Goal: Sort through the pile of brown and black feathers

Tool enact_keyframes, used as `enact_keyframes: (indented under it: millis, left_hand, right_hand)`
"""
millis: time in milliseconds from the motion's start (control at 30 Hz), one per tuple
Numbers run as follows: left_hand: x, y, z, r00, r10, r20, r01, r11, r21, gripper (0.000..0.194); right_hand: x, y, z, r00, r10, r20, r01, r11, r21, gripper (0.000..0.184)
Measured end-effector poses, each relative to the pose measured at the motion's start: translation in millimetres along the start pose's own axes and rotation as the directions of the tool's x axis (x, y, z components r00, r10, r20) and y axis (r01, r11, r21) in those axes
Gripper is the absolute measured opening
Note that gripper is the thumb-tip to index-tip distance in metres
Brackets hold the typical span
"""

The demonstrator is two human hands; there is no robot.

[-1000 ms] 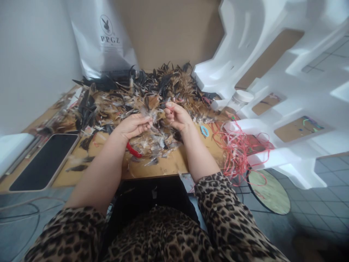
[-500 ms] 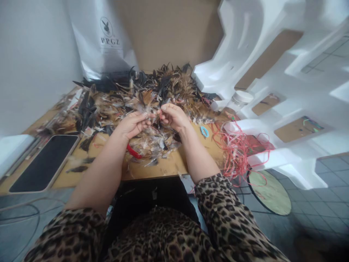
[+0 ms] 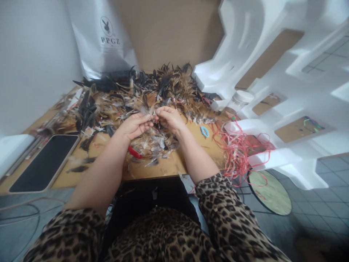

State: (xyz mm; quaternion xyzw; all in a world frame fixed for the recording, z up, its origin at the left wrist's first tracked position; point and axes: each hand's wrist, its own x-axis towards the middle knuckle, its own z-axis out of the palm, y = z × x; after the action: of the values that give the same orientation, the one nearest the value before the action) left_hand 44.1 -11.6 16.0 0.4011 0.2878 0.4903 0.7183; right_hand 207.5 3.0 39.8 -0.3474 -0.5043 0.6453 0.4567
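Observation:
A big heap of brown, black and white feathers (image 3: 128, 96) covers the back of a small wooden table (image 3: 163, 165). My left hand (image 3: 135, 125) and my right hand (image 3: 170, 119) meet fingertip to fingertip over the front of the heap. Both are curled in a pinch on small pale feathers (image 3: 152, 116) held between them. A red-handled tool (image 3: 134, 152) lies under my left wrist, partly hidden.
A phone (image 3: 45, 162) lies face up at the table's left. A tangle of red rubber bands (image 3: 240, 149) and a blue ring (image 3: 204, 131) sit on the right. White foam packing (image 3: 272, 83), a clear jar (image 3: 240, 100) and a silver bag (image 3: 102, 40) stand around the table.
My right hand has moved left and down until its fingertips meet those of my left hand. The left hand has hardly shifted.

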Motion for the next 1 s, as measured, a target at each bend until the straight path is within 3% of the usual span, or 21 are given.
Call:
enact_keyframes:
  millis: [200, 367, 500, 600, 667, 767, 867, 933, 1000]
  left_hand:
    - [1, 0, -1.7, 0.999, -0.011, -0.041, 0.009, 0.999, -0.042, 0.004]
    - [1, 2, -2.9, 1.0, 0.002, -0.014, -0.003, 0.997, -0.078, 0.003]
    - [0, 6, -4.3, 0.999, 0.047, -0.017, -0.049, 0.992, -0.118, 0.003]
    - [-1, 11, -5.0, 0.994, 0.094, -0.056, -0.102, 0.983, -0.152, 0.003]
    - [-2, 14, -5.5, 0.99, 0.109, -0.087, -0.123, 0.978, -0.168, 0.004]
    - [-2, 16, -6.4, 0.985, 0.103, -0.141, -0.126, 0.977, -0.172, 0.004]
    - [-1, 16, -7.8, 0.977, 0.114, -0.181, -0.145, 0.975, -0.171, 0.005]
    - [0, 15, -9.1, 0.97, 0.126, -0.206, -0.16, 0.974, -0.16, 0.007]
    - [0, 15, -10.8, 0.965, 0.131, -0.228, -0.167, 0.975, -0.145, 0.008]
  right_hand:
    - [-1, 0, 1, 1.0, 0.007, 0.019, -0.007, 1.0, 0.01, 0.022]
    - [0, 0, -1, 0.998, 0.014, 0.063, -0.014, 1.0, -0.011, 0.024]
    - [-2, -3, -7, 0.985, 0.024, 0.173, -0.016, 0.999, -0.049, 0.027]
    - [-6, -9, -14, 0.954, 0.046, 0.295, 0.007, 0.984, -0.178, 0.028]
    - [-9, -14, -18, 0.939, 0.058, 0.338, 0.067, 0.935, -0.348, 0.029]
    - [-11, -18, -17, 0.965, -0.021, 0.262, 0.176, 0.794, -0.582, 0.036]
    - [-12, -14, -7, 0.966, -0.163, 0.201, 0.256, 0.72, -0.645, 0.035]
    - [-14, -8, 4, 0.943, -0.173, 0.284, 0.321, 0.702, -0.636, 0.03]
    - [-20, -1, 17, 0.903, -0.103, 0.417, 0.371, 0.679, -0.634, 0.027]
